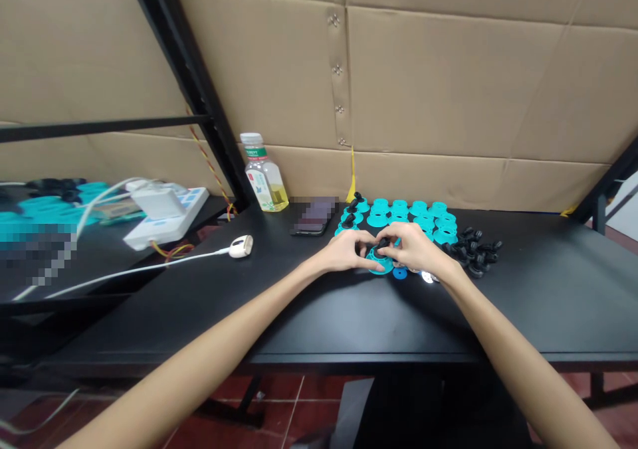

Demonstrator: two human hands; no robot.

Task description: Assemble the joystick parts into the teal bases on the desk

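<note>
The left hand [343, 251], half curled, steadied a turquoise flanged collar [385, 261] over the black table [548, 289], while the right hand [419, 246] pinched a black plastic fitting [383, 242] at its top; whether it was seated could not be told. From that collar, about three fitted collars [365, 206] stood towards eleven o'clock, seemingly done. Bare turquoise collars [399, 208], the larger share, stood between twelve and two, and loose black fittings [473, 253] lay piled at three, so most work appeared left. A blue disc [399, 273] lay near, at four o'clock.
</note>
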